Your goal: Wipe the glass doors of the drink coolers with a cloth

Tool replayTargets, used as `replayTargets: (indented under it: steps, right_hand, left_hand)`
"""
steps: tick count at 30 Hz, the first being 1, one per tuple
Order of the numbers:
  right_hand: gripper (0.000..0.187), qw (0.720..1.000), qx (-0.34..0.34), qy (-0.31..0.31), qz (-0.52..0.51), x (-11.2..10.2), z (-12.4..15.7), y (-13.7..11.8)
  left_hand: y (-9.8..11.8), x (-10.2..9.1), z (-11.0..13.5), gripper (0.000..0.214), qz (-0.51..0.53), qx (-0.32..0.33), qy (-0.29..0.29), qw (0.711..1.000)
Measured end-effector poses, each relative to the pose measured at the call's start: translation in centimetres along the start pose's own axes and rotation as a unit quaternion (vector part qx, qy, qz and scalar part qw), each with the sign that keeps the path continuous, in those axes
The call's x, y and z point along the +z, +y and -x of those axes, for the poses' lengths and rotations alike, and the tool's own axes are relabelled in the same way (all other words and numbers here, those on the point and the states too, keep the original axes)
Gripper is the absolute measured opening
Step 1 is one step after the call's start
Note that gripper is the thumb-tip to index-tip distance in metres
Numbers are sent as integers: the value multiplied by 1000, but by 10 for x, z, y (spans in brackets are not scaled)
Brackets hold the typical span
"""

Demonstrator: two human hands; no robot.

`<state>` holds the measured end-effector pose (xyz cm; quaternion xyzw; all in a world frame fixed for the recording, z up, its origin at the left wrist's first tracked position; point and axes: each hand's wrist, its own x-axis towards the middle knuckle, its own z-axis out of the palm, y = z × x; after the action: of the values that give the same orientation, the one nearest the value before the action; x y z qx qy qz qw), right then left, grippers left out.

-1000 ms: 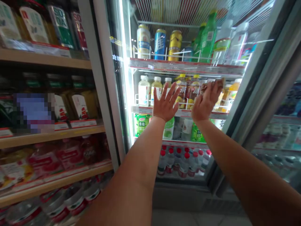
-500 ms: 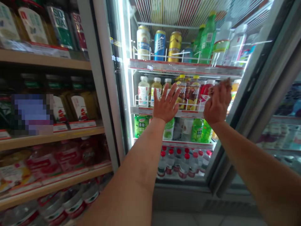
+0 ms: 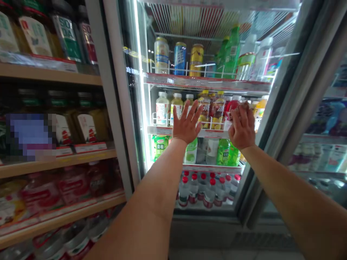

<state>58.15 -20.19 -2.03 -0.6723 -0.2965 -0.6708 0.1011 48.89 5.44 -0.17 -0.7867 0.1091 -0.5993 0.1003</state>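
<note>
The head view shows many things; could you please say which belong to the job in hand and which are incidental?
Seemingly the job's: right hand, crumpled brown cloth beneath it, spread left hand, glass door.

Incidental: blue can, gold can, red-capped bottles, SODA bottle.

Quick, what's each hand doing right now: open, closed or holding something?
Left hand: open and spread, nothing visible in it.
Right hand: holding what looks like a crumpled cloth.

Crumpled item mostly hidden behind right hand; shelf price labels blurred.
</note>
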Motion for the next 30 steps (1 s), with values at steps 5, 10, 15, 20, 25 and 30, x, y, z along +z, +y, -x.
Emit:
replayTargets:
  steps: [5,10,15,20,25,30]
  right_hand:
    - [69,996,63,60,-14,11,-9,-39]
    - [57,996,-69,-28,-43,10,-25,-66]
    - [53,996,-73,-38,-20,9,-23,-67]
    - [54,996,-58,-59,-41,2,-40,-70]
    - [57,995,91,40,-30,7,-76,-64]
    - [54,999,1,17,-35,11,-70,-61]
  left_hand:
    - [0,1,0,64,-6,3,6,1000]
    - [0,0,0,61,-24,9,26,999]
    - [0,-3,0,61,-7,-5,-1,1000]
    - [0,-4,0,62,-5,-9,-7,1000]
    - [-1,-4,1,64,-17,-4,-1,1000]
    - [-2,-2,1,63,-27,6,16,1000]
